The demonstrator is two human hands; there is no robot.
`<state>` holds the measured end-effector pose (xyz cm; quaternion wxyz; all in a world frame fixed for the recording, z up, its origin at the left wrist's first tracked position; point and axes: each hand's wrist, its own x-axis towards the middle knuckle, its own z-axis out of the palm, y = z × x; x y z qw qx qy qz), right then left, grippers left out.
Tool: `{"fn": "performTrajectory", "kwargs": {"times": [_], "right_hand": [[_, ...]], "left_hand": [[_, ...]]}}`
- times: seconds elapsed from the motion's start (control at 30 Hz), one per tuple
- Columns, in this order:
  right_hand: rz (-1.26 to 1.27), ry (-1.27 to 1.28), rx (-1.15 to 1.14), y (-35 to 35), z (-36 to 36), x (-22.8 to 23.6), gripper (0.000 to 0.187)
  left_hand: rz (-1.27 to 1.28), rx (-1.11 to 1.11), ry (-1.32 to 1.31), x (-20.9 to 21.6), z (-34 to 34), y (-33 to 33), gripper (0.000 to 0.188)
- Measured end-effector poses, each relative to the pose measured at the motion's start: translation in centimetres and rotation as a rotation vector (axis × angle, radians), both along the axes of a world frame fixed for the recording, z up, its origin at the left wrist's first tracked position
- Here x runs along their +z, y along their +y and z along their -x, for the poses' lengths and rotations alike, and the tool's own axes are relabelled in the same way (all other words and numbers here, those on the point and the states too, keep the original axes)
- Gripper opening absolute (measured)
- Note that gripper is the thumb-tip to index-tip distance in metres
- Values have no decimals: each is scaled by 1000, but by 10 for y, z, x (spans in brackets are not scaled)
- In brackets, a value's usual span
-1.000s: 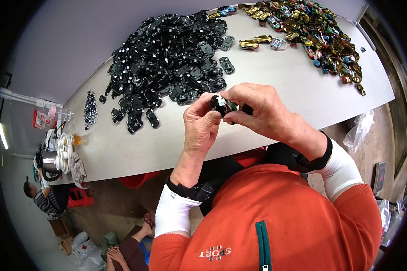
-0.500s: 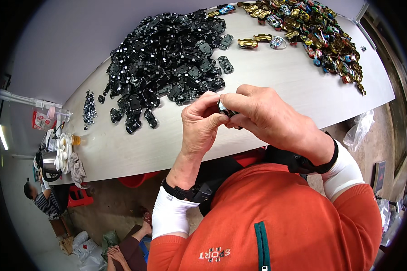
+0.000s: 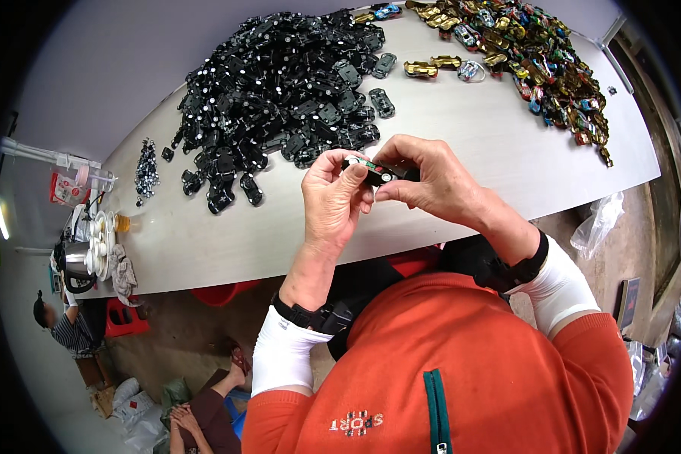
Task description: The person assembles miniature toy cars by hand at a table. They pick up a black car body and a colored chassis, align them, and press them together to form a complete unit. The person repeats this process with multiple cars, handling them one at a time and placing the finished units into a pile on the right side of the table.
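Currently both hands meet over the near part of the pale tabletop [image 3: 461, 129], right of centre, with one toy car [image 3: 375, 172] held between them. Car: dark, with green and red patches and a pale wheel toward the viewer; clear of the surface as far as can be judged.

Left hand [image 3: 331, 198]: grasping the car's left end, thumb pressed on its near side. Right hand [image 3: 437, 181]: closed about the right end, thumb just beside the pale wheel. A dark area shows between right thumb and fingers; cannot tell whether it belongs to the car.

Far left of the hands: large heap of black car bases [image 3: 272, 91], a few strays along its near edge. Farther left, a small narrow pile of silvery and dark pieces [image 3: 146, 174]. Far right: heap of gold and multicoloured car bodies [image 3: 541, 72], its tail trailing nearer. Between the heaps, two gold car bodies [image 3: 421, 69] lie just beside a whitish piece with a loop [image 3: 471, 71].

Left end of tabletop: tray of white cups [image 3: 101, 244], kettle [image 3: 76, 261], crumpled cloth [image 3: 122, 274].
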<state>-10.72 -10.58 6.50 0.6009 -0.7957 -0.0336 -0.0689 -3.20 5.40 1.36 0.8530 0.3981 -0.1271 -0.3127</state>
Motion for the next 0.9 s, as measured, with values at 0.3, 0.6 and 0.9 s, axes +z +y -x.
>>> {"fn": "performTrajectory", "kwargs": {"times": [0.3,0.6,0.9], "right_hand": [[-222,244,6,-23,7,-2,21],[-304,315,112,-5,9,-23,24],[-431,276,200,-16,10,-35,15]], "left_hand": [[90,-47,152,-23,-14,17,11],[53,-81,209,-30,-12,14,7],[-95,-30,77,-21,-8,9,8]]}}
